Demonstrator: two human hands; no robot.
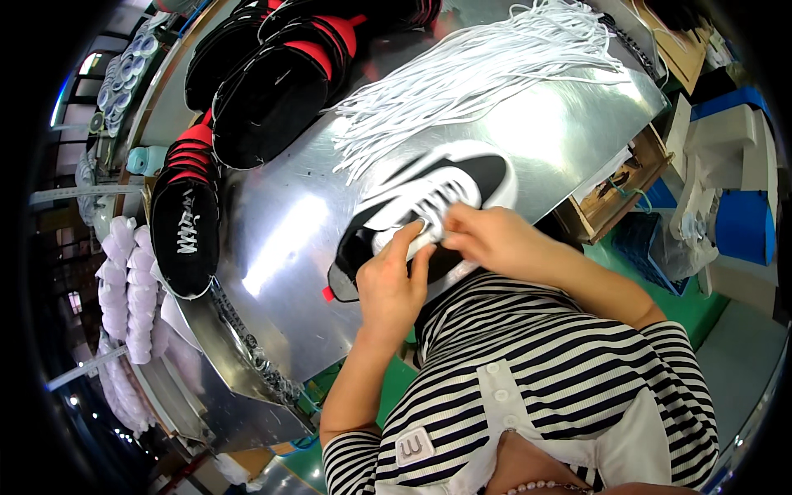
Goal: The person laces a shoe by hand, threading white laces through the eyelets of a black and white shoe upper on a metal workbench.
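A black-and-white shoe upper [352, 256] with a small red tab lies at the near edge of the metal table, in front of me. White lace [445, 196] crosses its throat in several rows. My left hand [389, 289] pinches the upper at the white eyelet part, thumb and forefinger close together. Just right of it, my right hand [487, 235] is curled with its fingertips drawn together over the lacing. Slight motion blur covers those fingertips, and whatever they hold is hidden.
A big bundle of loose white shoelaces [478, 74] spreads across the far side of the metal table [280, 289]. Nested black-and-red shoe uppers [272, 103] stand at the far left, with another laced stack [186, 219] nearer. A wooden drawer [615, 190] juts out at the right.
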